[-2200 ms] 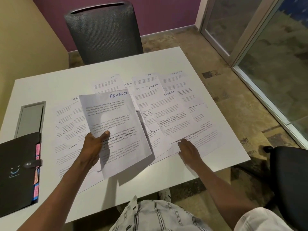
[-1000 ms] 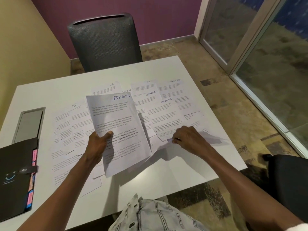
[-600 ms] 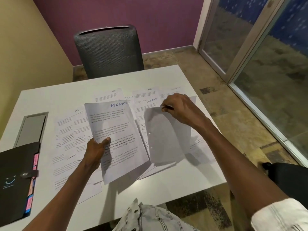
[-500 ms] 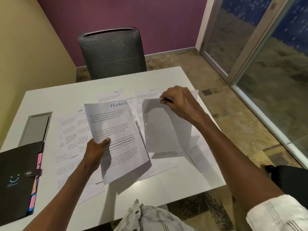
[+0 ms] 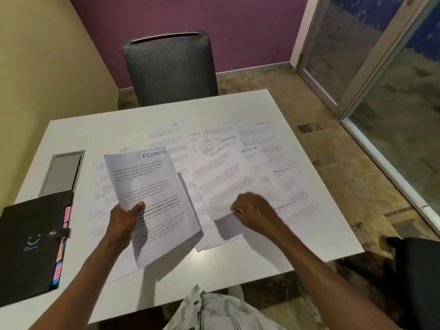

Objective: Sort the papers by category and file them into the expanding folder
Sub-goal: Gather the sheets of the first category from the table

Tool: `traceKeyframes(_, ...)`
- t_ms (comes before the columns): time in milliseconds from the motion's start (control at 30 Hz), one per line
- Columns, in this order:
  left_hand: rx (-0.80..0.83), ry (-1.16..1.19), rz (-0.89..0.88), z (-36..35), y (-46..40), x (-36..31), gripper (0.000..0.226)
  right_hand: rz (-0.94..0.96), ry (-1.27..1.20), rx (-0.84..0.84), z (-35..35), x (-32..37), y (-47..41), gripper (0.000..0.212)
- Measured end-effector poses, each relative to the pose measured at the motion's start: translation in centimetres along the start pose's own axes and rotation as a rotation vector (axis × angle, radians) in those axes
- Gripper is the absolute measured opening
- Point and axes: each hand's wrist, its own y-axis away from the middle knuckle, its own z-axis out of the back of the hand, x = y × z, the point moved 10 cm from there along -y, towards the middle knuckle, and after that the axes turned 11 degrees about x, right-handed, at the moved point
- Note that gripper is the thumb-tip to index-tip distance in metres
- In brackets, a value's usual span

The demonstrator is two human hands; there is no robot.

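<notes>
A stack of sheets headed FINANCE is held above the white desk by the left hand, with the thumb pressed on its face and the fingers hidden behind, while a blurred single sheet is pinched at its near edge by the curled fingers of the right hand. Further papers, headed HR and SPORTS, are spread overlapping across the middle of the desk. A closed black expanding folder with coloured tabs lies at the left edge, beside a grey panel set in the desk, and a grey chair stands at the far side.
</notes>
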Motion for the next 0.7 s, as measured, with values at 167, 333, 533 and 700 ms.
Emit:
traceKeyframes(167, 0.015, 0.014, 0.026, -1.3, 0.3, 1.1, 0.024, -0.135, 0.021, 0.474, -12.0, -3.2, 3.9, 0.025)
traceKeyframes(333, 0.018, 0.032, 0.035, -2.1, 0.8, 1.3, 0.02, -0.397, -0.187, 0.573, -12.9, -5.7, 4.7, 0.076)
traceKeyframes(533, 0.027, 0.001, 0.038, -2.1, 1.4, 1.8, 0.018, -0.682, -0.016, 0.233, -8.6, -9.8, 3.3, 0.066)
traceKeyframes(700, 0.024, -0.027, 0.049, -1.9, 1.8, 2.3, 0.012, -0.842, 0.016, 0.294, -10.0, -11.8, 4.2, 0.083)
